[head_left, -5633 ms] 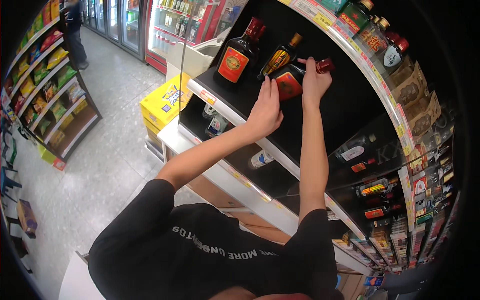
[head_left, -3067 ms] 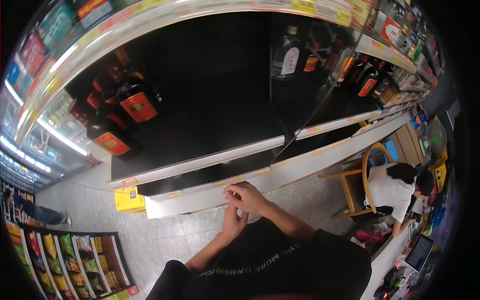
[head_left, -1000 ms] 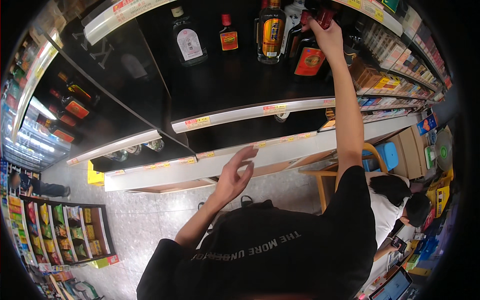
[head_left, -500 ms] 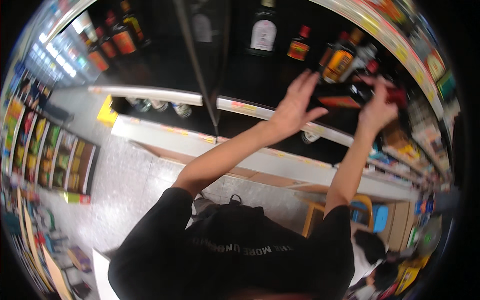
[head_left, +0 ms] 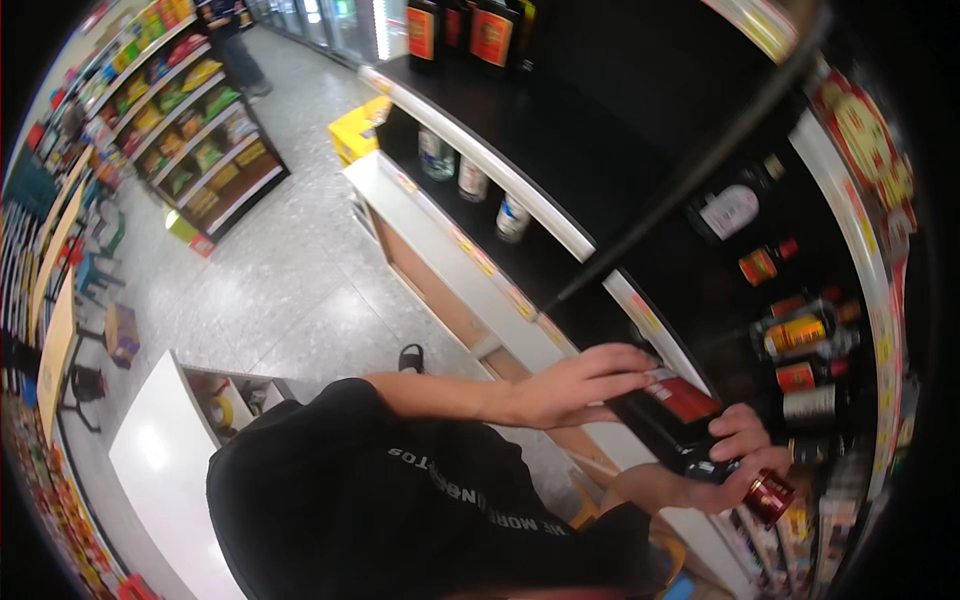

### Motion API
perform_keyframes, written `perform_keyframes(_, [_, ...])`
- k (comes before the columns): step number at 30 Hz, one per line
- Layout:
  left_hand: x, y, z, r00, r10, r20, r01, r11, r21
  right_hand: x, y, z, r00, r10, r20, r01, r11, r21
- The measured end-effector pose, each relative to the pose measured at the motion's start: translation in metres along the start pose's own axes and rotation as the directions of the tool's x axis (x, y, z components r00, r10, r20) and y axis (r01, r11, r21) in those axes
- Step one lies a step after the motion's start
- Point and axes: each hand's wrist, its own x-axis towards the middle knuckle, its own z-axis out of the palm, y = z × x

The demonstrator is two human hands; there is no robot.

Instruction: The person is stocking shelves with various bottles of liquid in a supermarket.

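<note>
A dark glass bottle (head_left: 655, 432) with a red label and a shiny red cap (head_left: 770, 495) lies tilted between my two hands, in front of the shelf edge. My left hand (head_left: 590, 383) is closed around its base end, the fingers along the label's edge. My right hand (head_left: 738, 452) wraps the shoulder and neck, just below the cap. Behind, on the black shelf, stand a bottle with a pale label (head_left: 730, 211), a small red-capped bottle (head_left: 760, 265) and a yellow-labelled bottle (head_left: 797, 334).
More red-labelled bottles (head_left: 493, 38) stand on the shelf's far end, with clear bottles (head_left: 471, 180) on the tier below. A dark post (head_left: 690, 185) divides the shelving. To the left are a white counter (head_left: 165, 455) and a snack rack (head_left: 200, 130). Someone (head_left: 232, 45) stands at the back.
My view has turned left. The dark bottle has come off the shelf toward my body. My left hand, formerly outstretched beside it, now holds its base end together with my right hand.
</note>
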Motion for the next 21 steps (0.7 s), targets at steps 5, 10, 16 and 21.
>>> perform_keyframes(5, [-0.023,-0.003,-0.067,0.996,0.015,-0.092,-0.005,0.994,0.105,-0.011,0.023,0.048,0.976,-0.055,0.21,0.04,0.996,0.076])
perform_keyframes(10, [-0.027,-0.023,-0.144,0.993,0.012,-0.121,0.01,0.985,0.173,-0.009,0.053,0.116,0.923,-0.136,0.36,0.1,0.988,0.115])
perform_keyframes(16, [-0.021,-0.047,-0.235,0.991,-0.055,-0.122,0.085,0.963,0.258,-0.01,0.087,0.208,0.967,-0.07,0.243,0.025,0.983,0.181])
perform_keyframes(21, [0.005,-0.084,-0.272,0.985,0.046,-0.166,0.014,0.941,0.339,0.009,0.118,0.246,0.981,-0.149,0.126,0.14,0.987,0.079])
